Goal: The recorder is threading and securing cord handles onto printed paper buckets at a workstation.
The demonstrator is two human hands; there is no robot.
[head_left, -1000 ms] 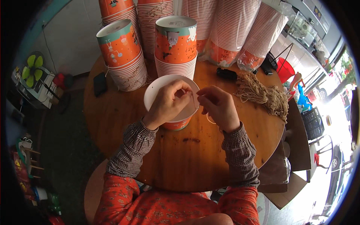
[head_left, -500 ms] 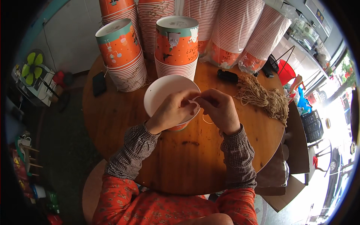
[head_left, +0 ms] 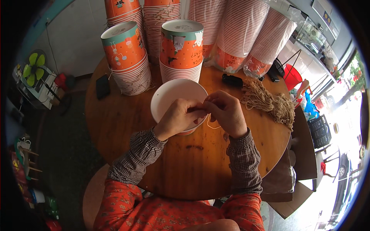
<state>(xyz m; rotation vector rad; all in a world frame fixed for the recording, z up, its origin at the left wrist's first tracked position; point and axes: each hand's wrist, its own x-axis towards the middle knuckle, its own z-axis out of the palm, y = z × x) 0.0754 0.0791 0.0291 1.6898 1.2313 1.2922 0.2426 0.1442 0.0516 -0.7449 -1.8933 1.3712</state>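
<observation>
An open paper bucket [head_left: 165, 96], white inside and orange outside, stands in front of me on the table. Over its right rim my left hand [head_left: 179, 117] and my right hand [head_left: 228, 114] meet, fingertips pinched together. A thin pale cord [head_left: 208, 122] comes out below the fingers and hangs in a loop beside the bucket. Both pinches appear closed on this cord at the rim; the fingers hide the exact spot. To the right lies a thick bundle of tan cords [head_left: 268, 101].
Upside-down stacks of orange buckets [head_left: 181, 54] stand at the back of the round wooden table [head_left: 185, 169], some wrapped in clear plastic [head_left: 239, 42]. A black phone-like object [head_left: 102, 87] lies left, a black object [head_left: 232, 80] near the cords. Cardboard boxes [head_left: 277, 184] stand at lower right.
My fingertips have drawn closer together, covering the bit of pale cord that showed between them. The loop below now hangs more in view, and the bucket sits slightly farther right in the picture.
</observation>
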